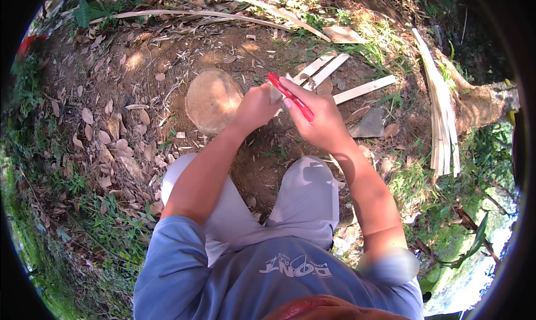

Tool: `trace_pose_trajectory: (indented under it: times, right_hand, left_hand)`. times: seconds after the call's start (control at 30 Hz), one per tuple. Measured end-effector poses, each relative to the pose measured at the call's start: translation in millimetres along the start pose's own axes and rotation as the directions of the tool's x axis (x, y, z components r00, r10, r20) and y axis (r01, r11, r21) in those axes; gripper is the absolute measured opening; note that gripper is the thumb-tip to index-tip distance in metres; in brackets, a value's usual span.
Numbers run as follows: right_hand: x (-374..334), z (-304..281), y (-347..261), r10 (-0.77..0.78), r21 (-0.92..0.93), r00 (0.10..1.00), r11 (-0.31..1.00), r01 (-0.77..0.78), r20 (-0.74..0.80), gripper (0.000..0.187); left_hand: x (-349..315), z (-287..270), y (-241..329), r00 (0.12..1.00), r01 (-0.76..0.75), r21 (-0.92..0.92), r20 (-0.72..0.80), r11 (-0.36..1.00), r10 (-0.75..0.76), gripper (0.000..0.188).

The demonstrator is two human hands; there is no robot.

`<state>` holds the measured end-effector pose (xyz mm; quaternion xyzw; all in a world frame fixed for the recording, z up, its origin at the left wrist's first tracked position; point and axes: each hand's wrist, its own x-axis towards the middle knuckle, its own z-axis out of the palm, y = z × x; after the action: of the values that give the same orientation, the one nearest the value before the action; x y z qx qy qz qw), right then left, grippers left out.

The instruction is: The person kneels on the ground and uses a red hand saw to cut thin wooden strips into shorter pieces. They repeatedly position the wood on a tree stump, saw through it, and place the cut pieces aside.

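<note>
My right hand (317, 118) is closed around a red-handled tool (290, 96) that slants up to the left. My left hand (255, 106) is fisted just left of it, gripping a pale strip of wood or bamboo (277, 94) whose end shows between the two hands. Both hands are held above bare soil, in front of my knees in grey shorts. A round cut stump (212, 99) sits just left of my left hand.
Several pale split strips (363, 89) lie on the ground behind my hands, and a bundle of long strips (442, 124) lies at the right. A flat stone (369, 124) is near my right hand. Dry leaves and grass ring the patch of soil.
</note>
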<state>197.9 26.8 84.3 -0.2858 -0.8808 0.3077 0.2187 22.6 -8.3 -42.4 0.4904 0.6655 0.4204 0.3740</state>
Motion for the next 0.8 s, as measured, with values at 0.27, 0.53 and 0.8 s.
trace_pose_trajectory:
  times: [0.27,0.53,0.8]
  right_hand:
    - [5,13,40,0.018,0.011,0.997,1.000,-0.017,-0.080,0.042]
    - [1,17,10,0.073,0.040,0.987,0.997,-0.068,-0.143,0.042]
    - [30,27,-40,-0.018,0.112,0.988,0.993,0.036,-0.154,0.042]
  left_hand:
    - [23,26,-36,0.975,-0.172,0.144,-0.114,0.975,0.189,0.032]
    - [11,16,-12,0.991,-0.074,0.192,-0.093,0.979,0.093,0.038]
    - [-6,-51,4,0.960,-0.172,0.186,-0.187,0.967,0.207,0.033]
